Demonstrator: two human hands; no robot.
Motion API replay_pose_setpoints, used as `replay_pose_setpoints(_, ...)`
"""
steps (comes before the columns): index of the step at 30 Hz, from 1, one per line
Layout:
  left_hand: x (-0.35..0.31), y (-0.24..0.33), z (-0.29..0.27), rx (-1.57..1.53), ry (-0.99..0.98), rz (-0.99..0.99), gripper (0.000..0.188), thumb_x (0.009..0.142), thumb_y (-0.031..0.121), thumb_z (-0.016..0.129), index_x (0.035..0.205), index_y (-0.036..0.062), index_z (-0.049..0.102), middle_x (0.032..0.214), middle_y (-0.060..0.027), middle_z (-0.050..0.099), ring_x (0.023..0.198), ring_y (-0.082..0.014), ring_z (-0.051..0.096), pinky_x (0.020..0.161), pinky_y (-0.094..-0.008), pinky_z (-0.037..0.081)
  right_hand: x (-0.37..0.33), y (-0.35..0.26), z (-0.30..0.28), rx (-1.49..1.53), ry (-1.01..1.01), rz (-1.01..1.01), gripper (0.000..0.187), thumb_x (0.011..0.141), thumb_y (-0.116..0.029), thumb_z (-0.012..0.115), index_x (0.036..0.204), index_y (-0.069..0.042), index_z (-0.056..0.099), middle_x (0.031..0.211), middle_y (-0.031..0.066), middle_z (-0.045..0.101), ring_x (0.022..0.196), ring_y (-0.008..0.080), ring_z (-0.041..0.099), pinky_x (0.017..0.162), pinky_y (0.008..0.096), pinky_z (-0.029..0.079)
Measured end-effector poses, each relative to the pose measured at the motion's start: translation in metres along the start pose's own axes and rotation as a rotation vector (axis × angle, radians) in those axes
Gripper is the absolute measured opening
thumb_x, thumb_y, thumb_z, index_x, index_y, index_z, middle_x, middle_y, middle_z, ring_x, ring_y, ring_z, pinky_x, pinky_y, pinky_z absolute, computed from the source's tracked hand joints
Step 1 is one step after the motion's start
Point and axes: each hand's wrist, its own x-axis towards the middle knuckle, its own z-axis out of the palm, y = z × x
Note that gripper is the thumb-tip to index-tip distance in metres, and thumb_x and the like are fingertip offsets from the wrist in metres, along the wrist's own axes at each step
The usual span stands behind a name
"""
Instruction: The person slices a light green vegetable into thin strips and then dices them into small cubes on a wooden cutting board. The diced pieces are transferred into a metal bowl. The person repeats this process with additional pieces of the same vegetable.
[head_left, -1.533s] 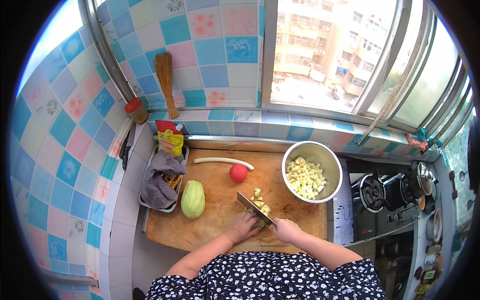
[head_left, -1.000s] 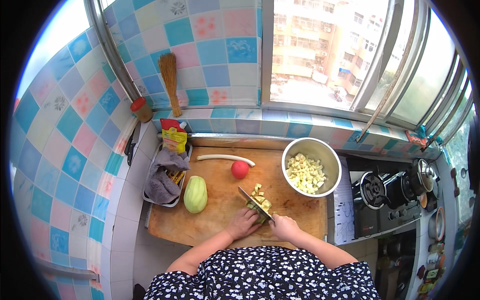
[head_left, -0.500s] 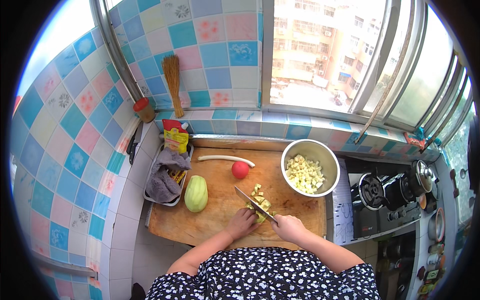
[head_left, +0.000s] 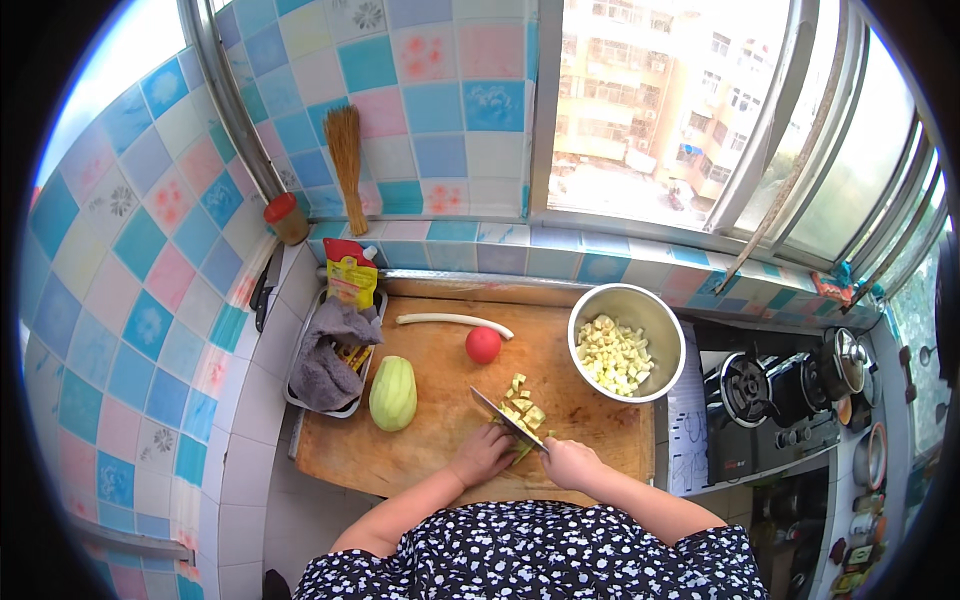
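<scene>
In my right hand (head_left: 572, 465) is the handle of a kitchen knife (head_left: 507, 418), its broad blade slanting up to the left over the wooden cutting board (head_left: 340, 450). Curled just left of the blade, my left hand (head_left: 483, 455) holds down pale green vegetable strips (head_left: 522, 455), mostly hidden by fingers and knife. Cut cubes (head_left: 524, 402) of that vegetable lie along the blade's far side. Farther left rests a whole peeled, pale green oblong vegetable (head_left: 393, 394). A red tomato (head_left: 483, 345) sits beyond the knife, with a long white stalk (head_left: 455, 320) behind it.
A metal bowl (head_left: 672, 372) of diced pale vegetable stands at the board's right rear. Left of the board, a tray (head_left: 330, 408) holds a grey cloth (head_left: 325, 350) and a red-yellow pouch (head_left: 350, 275). To the right is a gas stove (head_left: 755, 440); a window (head_left: 640, 120) is behind.
The knife's tip has come slightly nearer to me, and my left hand has shifted a little nearer as well. The whole view has moved slightly. Both hands keep their holds.
</scene>
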Motion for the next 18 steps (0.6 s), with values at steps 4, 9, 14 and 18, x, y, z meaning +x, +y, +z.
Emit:
replay_pose_setpoints(4, -0.003, -0.003, 0.005, -0.016, 0.0, -0.017, 0.025, 0.081, 0.021, 0.073, 0.098, 0.0066, 0.061, 0.105, -0.0129, 0.059, 0.099, -0.0338, 0.057, 0.086, -0.0428, 0.05, 0.007, 0.001, 0.015, 0.032, 0.04, 0.029, 0.029, 0.097, -0.028, 0.051, 0.099, -0.001, 0.06, 0.089, 0.0256, 0.07, 0.087, 0.0437, 0.068, 0.08, 0.0542, 0.052)
replay_pose_setpoints(9, -0.007, -0.004, 0.008, 0.003, -0.04, -0.056, 0.03, 0.082, 0.025, 0.074, 0.102, 0.0062, 0.062, 0.111, -0.0139, 0.057, 0.107, -0.0347, 0.054, 0.092, -0.0438, 0.048, 0.004, 0.001, 0.022, 0.055, 0.099, 0.019, 0.027, 0.095, -0.028, 0.054, 0.096, -0.002, 0.061, 0.082, 0.0274, 0.068, 0.08, 0.0452, 0.067, 0.076, 0.0547, 0.053)
replay_pose_setpoints(14, -0.01, 0.002, 0.005, 0.114, -0.042, 0.003, 0.038, 0.083, 0.028, 0.073, 0.11, 0.0049, 0.06, 0.119, -0.0148, 0.056, 0.116, -0.0363, 0.051, 0.099, -0.0447, 0.045, 0.007, 0.004, 0.024, 0.041, 0.14, -0.013, 0.027, 0.094, -0.028, 0.055, 0.095, -0.002, 0.062, 0.082, 0.0266, 0.068, 0.08, 0.0448, 0.067, 0.076, 0.0545, 0.053)
replay_pose_setpoints(18, -0.017, -0.003, 0.012, 0.144, -0.059, 0.019, 0.04, 0.083, 0.03, 0.074, 0.112, 0.0058, 0.059, 0.117, -0.0149, 0.056, 0.115, -0.038, 0.05, 0.098, -0.0469, 0.045, 0.006, 0.004, 0.02, 0.043, 0.124, -0.008, 0.029, 0.095, -0.03, 0.053, 0.093, -0.002, 0.063, 0.086, 0.0256, 0.069, 0.084, 0.0437, 0.068, 0.08, 0.0537, 0.053)
